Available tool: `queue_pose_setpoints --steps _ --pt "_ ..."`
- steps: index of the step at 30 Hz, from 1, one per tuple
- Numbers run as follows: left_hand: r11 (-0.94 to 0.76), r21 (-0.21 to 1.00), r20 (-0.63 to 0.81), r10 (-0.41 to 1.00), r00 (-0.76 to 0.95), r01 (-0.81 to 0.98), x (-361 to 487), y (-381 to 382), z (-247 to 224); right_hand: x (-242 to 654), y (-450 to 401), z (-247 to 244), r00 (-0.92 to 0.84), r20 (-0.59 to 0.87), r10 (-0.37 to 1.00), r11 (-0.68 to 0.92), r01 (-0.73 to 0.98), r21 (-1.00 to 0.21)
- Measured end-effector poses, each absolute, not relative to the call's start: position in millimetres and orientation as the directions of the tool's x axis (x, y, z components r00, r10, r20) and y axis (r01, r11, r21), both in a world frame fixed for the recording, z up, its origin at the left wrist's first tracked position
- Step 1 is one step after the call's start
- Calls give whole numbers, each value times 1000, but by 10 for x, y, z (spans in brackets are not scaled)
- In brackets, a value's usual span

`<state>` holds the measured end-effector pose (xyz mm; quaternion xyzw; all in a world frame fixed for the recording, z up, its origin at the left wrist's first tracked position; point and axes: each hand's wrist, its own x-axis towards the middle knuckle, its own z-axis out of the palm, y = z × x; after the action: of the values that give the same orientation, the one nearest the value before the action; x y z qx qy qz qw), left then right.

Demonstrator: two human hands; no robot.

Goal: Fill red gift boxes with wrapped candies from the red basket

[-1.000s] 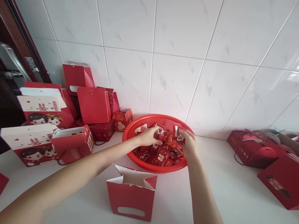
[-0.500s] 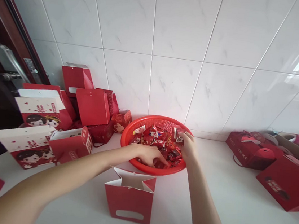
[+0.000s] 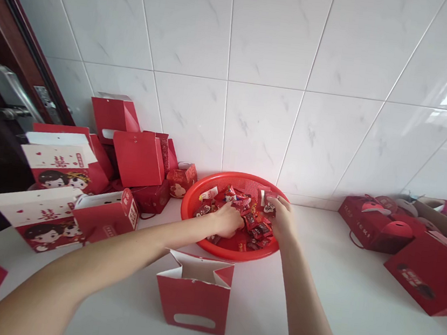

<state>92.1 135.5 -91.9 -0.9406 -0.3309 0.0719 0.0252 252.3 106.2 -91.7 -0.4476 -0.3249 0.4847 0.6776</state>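
Currently, my left hand (image 3: 228, 221) is over the middle of the red basket (image 3: 233, 253), further back than half a second ago, when it was at the front. The fingers are now curled downward. Their tips are hidden, so I cannot tell whether they grip anything. A patch of basket floor at the front, covered by my hand half a second ago, is now exposed. My right hand (image 3: 283, 218) has kept its station at the right rim, fingers closed on a small packet (image 3: 269, 208) with a white label. I judge from this that the right hand is retaining its load while the left works through the contents, and that picking is incomplete.

Container status: the basket holds loose wrapped sweets (image 3: 260, 229), mostly red, gathered toward the middle, back and right. Directly in front of it, apart from both hands, a red bag (image 3: 193, 302) stands upright with its mouth open. White inner walls are visible; the bottom is not, so its contents cannot be confirmed. At left, a cartoon-printed box (image 3: 51, 225) stands with its white flap raised; its interior is likewise hidden.
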Motion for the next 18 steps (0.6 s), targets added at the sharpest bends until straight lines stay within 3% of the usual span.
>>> queue_pose_setpoints --steps 3,7,14,18 --pt "-829 -69 -103 559 823 555 898 1380 -907 2520 1052 -907 315 10 949 130 -363 -923" --pt "-929 112 -190 329 925 353 906 1361 -913 2521 1045 -895 317 4 948 124 -359 -925" --pt "-873 245 -287 350 891 422 886 1377 -966 2518 1040 -877 319 -5 948 120 -370 -921" --pt "-893 244 -228 327 917 379 885 1384 -962 2512 1039 -871 320 -5 947 120 -368 -922"
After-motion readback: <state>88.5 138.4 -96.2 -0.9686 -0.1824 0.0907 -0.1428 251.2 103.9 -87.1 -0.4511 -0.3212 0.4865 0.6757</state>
